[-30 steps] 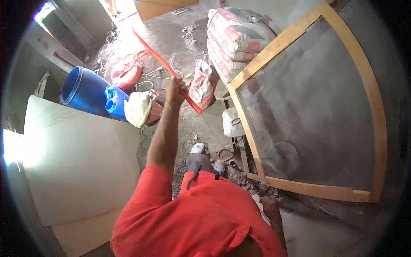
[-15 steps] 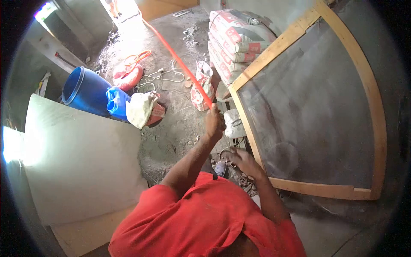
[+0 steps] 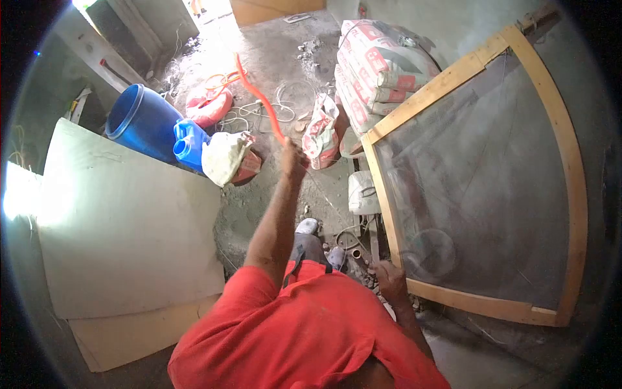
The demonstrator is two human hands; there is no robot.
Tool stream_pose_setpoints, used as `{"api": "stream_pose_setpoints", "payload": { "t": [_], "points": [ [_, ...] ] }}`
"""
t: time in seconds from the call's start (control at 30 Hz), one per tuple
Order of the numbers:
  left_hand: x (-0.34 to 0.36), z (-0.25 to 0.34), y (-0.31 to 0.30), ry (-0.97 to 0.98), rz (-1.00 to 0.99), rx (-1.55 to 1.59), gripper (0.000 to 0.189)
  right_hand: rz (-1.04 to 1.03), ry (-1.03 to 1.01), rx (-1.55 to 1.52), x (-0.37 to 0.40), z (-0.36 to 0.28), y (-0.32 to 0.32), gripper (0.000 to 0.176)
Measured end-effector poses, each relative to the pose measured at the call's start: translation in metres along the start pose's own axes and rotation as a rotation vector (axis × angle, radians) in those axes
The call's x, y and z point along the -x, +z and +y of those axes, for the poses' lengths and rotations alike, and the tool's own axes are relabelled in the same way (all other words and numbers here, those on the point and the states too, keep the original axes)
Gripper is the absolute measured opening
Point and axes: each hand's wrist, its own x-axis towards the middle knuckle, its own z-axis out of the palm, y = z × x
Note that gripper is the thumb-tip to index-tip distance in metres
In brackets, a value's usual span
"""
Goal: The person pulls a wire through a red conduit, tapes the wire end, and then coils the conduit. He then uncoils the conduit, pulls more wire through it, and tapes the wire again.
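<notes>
My left hand (image 3: pixel 293 159), arm stretched forward, is closed around an orange hose (image 3: pixel 260 97). From the fist the hose runs away in a bend towards the bright doorway, where its far part is lost in glare. My right hand (image 3: pixel 390 280) is low on the right beside the wooden frame (image 3: pixel 382 194). Its fingers look curled, and what they hold, if anything, is not clear. Just left of these fingers, a short pipe end (image 3: pixel 357 255) sticks up among rubble.
A blue barrel (image 3: pixel 144 123), a blue jerrycan (image 3: pixel 189 144) and a pale sack (image 3: pixel 223 159) stand left. Stacked cement bags (image 3: pixel 382 65) are at the back right. A white jug (image 3: pixel 363 193) sits near the mesh screen (image 3: pixel 479 188). A pale board (image 3: pixel 129 227) leans left.
My left hand has moved left and slightly forward; the hose has gone from nearly straight to bent. My right hand has drawn back towards my body.
</notes>
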Motion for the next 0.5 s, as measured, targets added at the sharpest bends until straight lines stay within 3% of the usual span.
{"api": "stream_pose_setpoints", "payload": {
  "t": [0.1,0.17,0.2,0.27,0.37,0.4,0.43,0.47,0.5],
  "points": [
    [-0.028,0.044,-0.004,-0.005,-0.014,-0.073,0.037,-0.001,0.125,-0.017,0.046,-0.011,-0.03,0.019],
    [-0.027,0.05,0.015,-0.037,-0.02,-0.122,0.036,-0.097,0.318,-0.039,0.073,-0.007,-0.045,0.019],
    [-0.03,0.049,0.024,-0.06,-0.025,-0.163,0.035,-0.088,0.329,-0.039,0.072,-0.014,-0.049,0.019],
    [-0.04,0.038,0.029,-0.079,-0.083,-0.133,0.034,0.055,0.159,-0.07,0.07,-0.029,-0.058,0.018],
    [-0.087,0.034,0.011,0.049,-0.321,0.039,0.033,0.072,0.245,0.124,0.096,-0.021,-0.063,0.017],
    [-0.081,0.054,0.022,-0.001,-0.264,0.005,0.035,0.08,0.249,0.124,0.12,0.0,-0.059,0.017],
    [-0.072,0.074,0.033,-0.044,-0.199,-0.034,0.038,-0.113,0.346,0.134,0.154,0.037,-0.051,0.018],
    [-0.072,0.063,0.027,0.058,-0.333,-0.188,0.043,-0.31,0.438,0.147,0.171,0.056,-0.046,0.021],
    [-0.047,0.053,0.04,0.078,-0.349,-0.264,0.045,-0.31,0.429,0.146,0.164,0.056,-0.047,0.021]
  ]
}}
